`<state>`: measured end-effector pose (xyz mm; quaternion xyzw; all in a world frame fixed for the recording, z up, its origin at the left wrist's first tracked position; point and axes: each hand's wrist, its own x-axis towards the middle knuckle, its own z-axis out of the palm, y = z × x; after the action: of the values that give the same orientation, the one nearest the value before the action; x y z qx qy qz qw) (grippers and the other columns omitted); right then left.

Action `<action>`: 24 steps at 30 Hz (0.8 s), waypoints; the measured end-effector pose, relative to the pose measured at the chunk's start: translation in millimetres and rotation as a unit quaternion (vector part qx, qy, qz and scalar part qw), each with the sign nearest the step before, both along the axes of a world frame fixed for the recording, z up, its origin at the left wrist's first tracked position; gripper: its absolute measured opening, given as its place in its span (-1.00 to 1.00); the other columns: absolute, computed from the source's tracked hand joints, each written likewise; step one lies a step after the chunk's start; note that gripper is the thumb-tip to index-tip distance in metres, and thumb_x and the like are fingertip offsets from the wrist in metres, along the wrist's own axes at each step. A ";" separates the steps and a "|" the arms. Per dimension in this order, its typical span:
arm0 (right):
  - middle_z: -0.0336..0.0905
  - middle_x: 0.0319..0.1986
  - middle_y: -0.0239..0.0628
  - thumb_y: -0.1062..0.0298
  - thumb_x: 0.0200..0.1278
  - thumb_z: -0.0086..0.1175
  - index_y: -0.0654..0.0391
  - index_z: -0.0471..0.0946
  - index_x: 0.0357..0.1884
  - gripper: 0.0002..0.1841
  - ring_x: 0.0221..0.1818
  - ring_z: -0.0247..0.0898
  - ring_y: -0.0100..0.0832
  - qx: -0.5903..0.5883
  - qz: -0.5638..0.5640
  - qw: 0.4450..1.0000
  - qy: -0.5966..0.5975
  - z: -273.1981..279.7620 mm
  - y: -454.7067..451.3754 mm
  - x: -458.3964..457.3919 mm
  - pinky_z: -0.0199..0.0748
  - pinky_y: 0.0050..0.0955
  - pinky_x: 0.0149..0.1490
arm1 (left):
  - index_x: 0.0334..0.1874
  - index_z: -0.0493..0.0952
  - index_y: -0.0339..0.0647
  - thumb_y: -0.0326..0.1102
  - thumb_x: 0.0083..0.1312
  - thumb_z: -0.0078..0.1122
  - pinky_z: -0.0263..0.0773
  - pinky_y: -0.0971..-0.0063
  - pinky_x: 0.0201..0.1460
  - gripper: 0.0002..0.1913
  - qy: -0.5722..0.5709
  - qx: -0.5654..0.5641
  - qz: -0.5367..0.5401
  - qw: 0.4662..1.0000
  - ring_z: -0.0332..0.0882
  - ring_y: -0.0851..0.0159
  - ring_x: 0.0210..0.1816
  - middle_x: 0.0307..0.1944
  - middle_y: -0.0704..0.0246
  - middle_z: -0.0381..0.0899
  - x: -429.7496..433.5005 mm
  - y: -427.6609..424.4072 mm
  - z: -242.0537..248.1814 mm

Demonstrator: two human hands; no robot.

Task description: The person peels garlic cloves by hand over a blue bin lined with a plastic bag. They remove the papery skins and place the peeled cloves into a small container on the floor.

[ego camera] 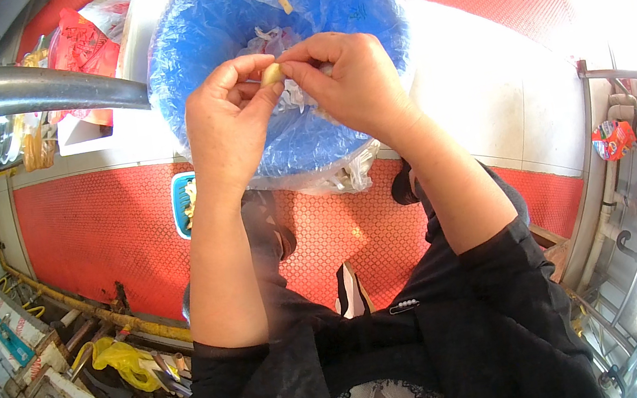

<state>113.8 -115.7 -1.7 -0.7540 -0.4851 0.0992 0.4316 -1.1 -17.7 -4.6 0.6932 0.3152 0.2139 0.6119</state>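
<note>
Both hands meet over a large blue bin (197, 50) lined with clear plastic. Between the thumb and fingers of my left hand (226, 120) is a small, smooth, pale-yellow piece of food (271, 74), perhaps a garlic clove. My right hand (356, 79) pinches the upper right end of that same piece with thumb and forefinger. Something whitish shows under the right palm, too hidden to name. Crumpled white plastic bags (292, 96) lie deep inside the bin, below the fingers. A yellowish scrap (285, 5) clings to the liner at the far side.
A blue plastic basket (178, 210) with pale-yellow pieces sits on the red patterned floor mat (101, 231), beside my left forearm. A metal tube (48, 88) reaches toward the bin from the left. Behind it stands a white box (145, 33) near red bags (82, 46). Yellow pipe (94, 313) runs lower left.
</note>
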 end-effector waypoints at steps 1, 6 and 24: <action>0.62 -0.45 -0.17 0.36 0.12 0.17 0.23 0.62 -0.30 -0.83 -0.45 0.54 -0.43 0.002 0.003 1.000 -0.003 1.4 -0.1 0.3 0.47 -0.51 -0.31 | -0.18 0.57 -0.31 -0.55 0.16 0.22 0.44 0.70 -0.32 -0.82 -0.006 0.007 -0.005 1.000 0.55 0.54 -0.39 -0.42 0.39 0.62 -0.2 -0.2 0.5; 0.61 -0.48 -0.17 0.38 0.11 0.12 0.24 0.59 -0.33 -0.84 -0.47 0.54 -0.42 -0.024 -0.032 0.999 0.016 9.6 0.7 -3.6 0.48 -0.49 -0.32 | -0.12 0.53 -0.36 -0.52 0.19 0.21 0.53 0.62 -0.25 -0.79 -0.037 -0.059 -0.010 0.997 0.59 0.46 -0.36 -0.34 0.36 0.61 2.5 -1.1 2.7; 0.65 -0.43 -0.29 0.36 0.15 0.15 0.13 0.63 -0.15 -0.78 -0.43 0.51 -0.58 -0.040 -0.111 0.990 0.078 -25.9 3.1 8.8 0.45 -0.58 -0.26 | -0.06 0.47 -0.35 -0.41 0.25 0.15 0.53 0.40 -0.09 -0.75 -0.119 -0.327 0.048 0.936 0.59 0.23 -0.21 -0.19 0.20 0.59 -4.3 14.7 -2.5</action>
<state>122.6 -112.6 -27.6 -0.8098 -0.3584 0.1286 0.4463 -5.4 -3.0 -7.0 0.4087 0.3250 0.2091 0.8268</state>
